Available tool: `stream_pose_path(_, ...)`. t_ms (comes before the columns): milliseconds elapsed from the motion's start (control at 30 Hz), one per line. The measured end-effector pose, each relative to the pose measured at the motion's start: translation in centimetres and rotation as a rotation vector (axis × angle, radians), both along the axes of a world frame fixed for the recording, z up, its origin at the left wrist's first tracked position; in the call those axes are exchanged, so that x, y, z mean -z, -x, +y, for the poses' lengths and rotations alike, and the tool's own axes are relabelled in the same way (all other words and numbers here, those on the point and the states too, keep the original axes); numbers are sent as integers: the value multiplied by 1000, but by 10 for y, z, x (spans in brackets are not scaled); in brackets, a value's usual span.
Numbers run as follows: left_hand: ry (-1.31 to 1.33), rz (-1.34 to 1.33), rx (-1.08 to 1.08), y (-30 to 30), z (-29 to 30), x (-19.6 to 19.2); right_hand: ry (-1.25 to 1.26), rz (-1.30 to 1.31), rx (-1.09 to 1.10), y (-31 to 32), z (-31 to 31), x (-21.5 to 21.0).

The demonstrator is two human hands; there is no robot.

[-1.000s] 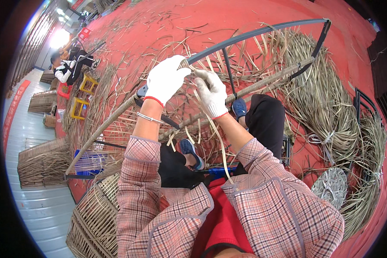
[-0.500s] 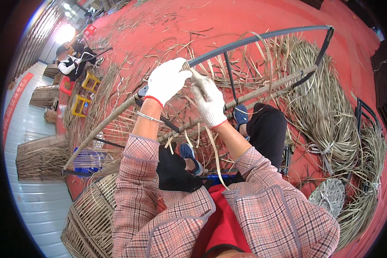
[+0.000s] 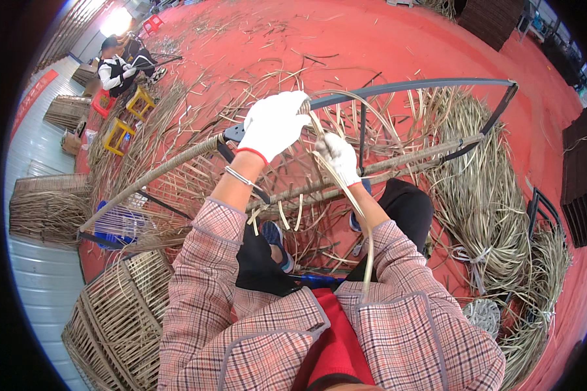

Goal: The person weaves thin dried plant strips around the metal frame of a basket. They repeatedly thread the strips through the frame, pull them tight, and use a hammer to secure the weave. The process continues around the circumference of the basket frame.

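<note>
Frame bar: a dark grey curved bar [image 3: 430, 84] of a large frame, running from the middle of the picture to a corner in the upper right, bare along that stretch.
Pale strip: a long flat pale strip [image 3: 370, 254] comes down from the bar at the left hand to the right hand; a length trails over the right wrist to the jacket, lower centre.
Left hand: the left hand [image 3: 276, 124], in a white glove with a red cuff, is closed around the bar, upper centre; a silver bracelet [image 3: 242, 175] circles the wrist.
Right hand: the right hand [image 3: 339, 155], also gloved, is just below and right of the left, fingers curled shut on the strip.
Wrapped rails: one wrapped rail [image 3: 156, 173] slants to the left; another wrapped rail [image 3: 398, 163] crosses below the hands toward the right.
Floor: red floor [image 3: 385, 52], littered with loose strips around the frame.
Right side: a big bundle of strips [image 3: 486, 195], bound by a white tie [image 3: 480, 257]; dark stacked panels [image 3: 580, 176] at the edge.
Lower left: a slatted woven panel [image 3: 120, 319].
Upper left: a seated co-worker [image 3: 114, 70] near two yellow stools [image 3: 117, 135].
</note>
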State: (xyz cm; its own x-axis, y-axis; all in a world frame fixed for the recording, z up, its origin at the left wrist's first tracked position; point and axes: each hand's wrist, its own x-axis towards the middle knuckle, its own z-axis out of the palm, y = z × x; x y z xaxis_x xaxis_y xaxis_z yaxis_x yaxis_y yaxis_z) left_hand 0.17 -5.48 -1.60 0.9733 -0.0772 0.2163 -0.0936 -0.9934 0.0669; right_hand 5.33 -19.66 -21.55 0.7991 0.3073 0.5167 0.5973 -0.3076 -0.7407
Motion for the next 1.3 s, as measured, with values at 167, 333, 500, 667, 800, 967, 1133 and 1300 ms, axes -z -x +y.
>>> stream_pose_path(167,-149,-750,189,41,-32,38,227,-165,3,5,-36,51)
stream_pose_path(333,165,-297,170,80,-23,125,611,-190,-33,3,-44,67)
stream_pose_path(500,194,-24,255,61,1,202,941,53,-164,-4,-44,43)
stream_pose_path(667,365,-64,260,37,14,243,983,3,-334,-9,-48,25)
stream_pose_path(800,331,-23,230,28,20,251,923,-176,-245,-11,-39,39)
stream_pose_path(967,581,30,269,10,30,247,928,-284,-99,-27,-25,62)
stream_pose_path(1133,779,363,97,-27,53,245,937,-314,-117,-56,-10,63)
stream_pose_path(1300,861,418,276,-63,71,253,886,-430,58,-64,8,65)
